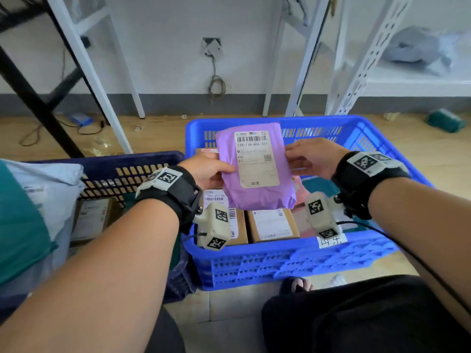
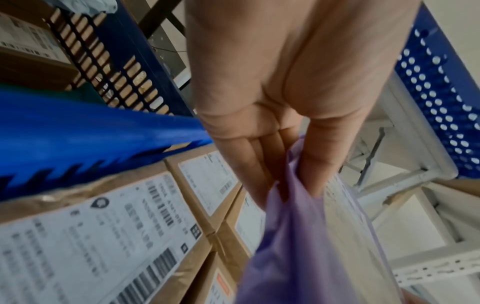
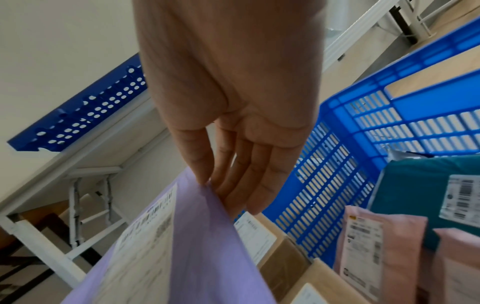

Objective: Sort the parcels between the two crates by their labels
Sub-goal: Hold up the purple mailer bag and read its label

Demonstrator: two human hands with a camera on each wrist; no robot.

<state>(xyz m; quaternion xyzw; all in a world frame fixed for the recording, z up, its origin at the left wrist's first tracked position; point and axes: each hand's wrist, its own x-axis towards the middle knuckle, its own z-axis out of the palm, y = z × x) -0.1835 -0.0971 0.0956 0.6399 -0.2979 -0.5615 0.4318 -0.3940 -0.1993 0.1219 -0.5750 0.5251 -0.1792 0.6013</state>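
Observation:
I hold a purple parcel (image 1: 254,197) upright over the bright blue crate (image 1: 280,261), its white label facing me. My left hand (image 1: 221,171) pinches its left edge, thumb on the front; the left wrist view shows the left hand (image 2: 288,189) gripping the purple film (image 2: 298,246). My right hand (image 1: 290,161) holds the right edge. In the right wrist view the right hand (image 3: 223,191) has its thumb in front of the parcel (image 3: 207,246) and straight fingers behind it. The dark blue crate (image 1: 142,161) stands to the left.
Brown labelled boxes (image 1: 272,225), pink parcels (image 3: 376,246) and a teal parcel (image 3: 415,185) lie in the bright crate. The dark crate holds a pale bag (image 1: 51,189) and a box (image 1: 89,217). White rack legs (image 1: 102,72) stand behind on the wooden floor.

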